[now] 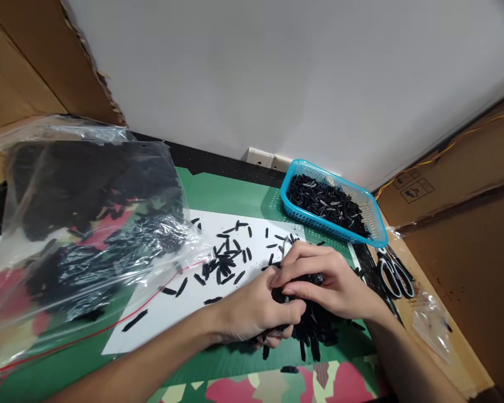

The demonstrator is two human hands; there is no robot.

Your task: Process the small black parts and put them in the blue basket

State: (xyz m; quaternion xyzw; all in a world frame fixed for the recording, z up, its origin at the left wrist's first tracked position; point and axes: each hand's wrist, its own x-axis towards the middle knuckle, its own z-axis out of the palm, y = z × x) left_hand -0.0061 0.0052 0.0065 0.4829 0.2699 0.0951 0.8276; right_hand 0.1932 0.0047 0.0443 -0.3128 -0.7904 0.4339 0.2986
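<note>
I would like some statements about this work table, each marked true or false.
1. The blue basket holds small black pieces. True.
2. The scissors lie left of the clear plastic bag. False: they lie at the right, near the basket.
3. Both hands, left hand and right hand, are at a pile of black pieces. True.
4. The white sheet is bare. False: black pieces lie scattered on it.
</note>
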